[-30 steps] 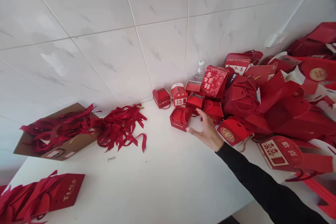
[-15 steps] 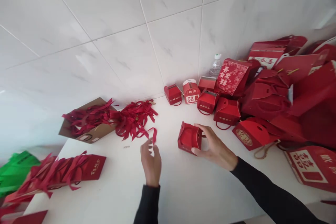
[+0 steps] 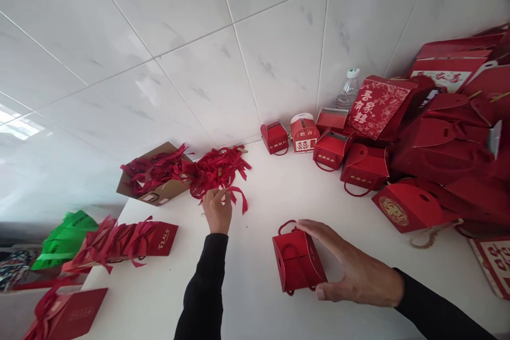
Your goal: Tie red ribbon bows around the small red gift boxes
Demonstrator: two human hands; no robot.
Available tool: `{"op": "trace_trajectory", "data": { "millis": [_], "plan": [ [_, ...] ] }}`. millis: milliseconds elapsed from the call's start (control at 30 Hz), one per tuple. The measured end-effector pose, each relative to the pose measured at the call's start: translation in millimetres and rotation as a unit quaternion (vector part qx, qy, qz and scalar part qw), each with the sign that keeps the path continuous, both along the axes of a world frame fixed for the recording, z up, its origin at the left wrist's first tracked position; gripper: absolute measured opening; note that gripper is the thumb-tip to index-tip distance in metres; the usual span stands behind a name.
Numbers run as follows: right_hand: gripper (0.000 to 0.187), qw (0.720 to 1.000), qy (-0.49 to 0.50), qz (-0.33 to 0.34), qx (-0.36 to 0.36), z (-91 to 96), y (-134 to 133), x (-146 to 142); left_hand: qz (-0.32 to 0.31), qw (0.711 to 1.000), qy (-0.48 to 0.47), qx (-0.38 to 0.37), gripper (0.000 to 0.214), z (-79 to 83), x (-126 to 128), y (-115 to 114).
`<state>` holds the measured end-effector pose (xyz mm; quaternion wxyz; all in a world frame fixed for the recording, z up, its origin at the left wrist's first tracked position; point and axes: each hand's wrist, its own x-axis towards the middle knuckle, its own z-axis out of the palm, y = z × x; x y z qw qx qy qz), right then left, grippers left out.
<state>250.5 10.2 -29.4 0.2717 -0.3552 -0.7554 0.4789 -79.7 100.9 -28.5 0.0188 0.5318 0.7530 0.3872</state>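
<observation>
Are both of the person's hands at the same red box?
No, the right hand is at a red box, while the left hand is at the red ribbons.

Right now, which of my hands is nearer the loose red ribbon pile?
Left. Your left hand is at the near edge of the loose red ribbon pile; your right hand is farther right, beside a red gift box.

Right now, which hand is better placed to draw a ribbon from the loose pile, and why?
Probably the left hand: it is at the near edge of the ribbon pile, while the right hand is open beside a small red box, farther from the ribbons.
</observation>
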Motion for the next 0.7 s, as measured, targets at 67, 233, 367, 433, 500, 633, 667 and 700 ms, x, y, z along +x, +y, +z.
{"op": "trace_trajectory", "data": {
  "millis": [67, 233, 367, 433, 500, 633, 667, 700],
  "plan": [
    [0.079, 0.999, -0.005, -0.033, 0.013, 6.4, -2.6, 1.8, 0.023, 0.998, -0.035, 0.041, 0.016, 19.8, 2.1, -12.3],
    [0.044, 0.980, 0.021, -0.160, 0.113, 50.5, -4.1, -20.1, -0.004, 0.986, -0.146, 0.085, 0.028, 85.2, 56.2, -68.7],
    [0.057, 0.973, 0.081, -0.111, 0.183, 81.5, -7.2, -46.6, -0.210, 0.887, -0.410, -0.025, 0.022, 116.4, 125.9, -121.5],
    [0.053, 0.985, 0.109, -0.067, 0.118, 89.1, -10.8, -49.6, -0.190, 0.858, -0.477, 0.002, 0.018, 120.7, 145.3, -138.2],
    [0.033, 0.992, 0.115, -0.042, 0.032, 93.2, -15.3, -44.5, -0.139, 0.839, -0.525, 0.038, 0.019, 121.3, 150.1, -146.5],
    [0.019, 0.996, 0.066, -0.054, -0.014, 96.8, -24.6, -23.9, -0.086, 0.797, -0.598, 0.020, 0.030, 118.7, 137.2, -148.4],
    [0.021, 0.997, 0.048, -0.054, -0.018, 97.0, -26.8, -19.3, -0.079, 0.786, -0.613, 0.015, 0.032, 116.8, 133.3, -148.1],
    [0.024, 0.998, 0.031, -0.049, -0.025, 96.8, -29.0, -15.4, -0.071, 0.777, -0.625, 0.014, 0.032, 114.1, 129.9, -148.0]
  ]
}}
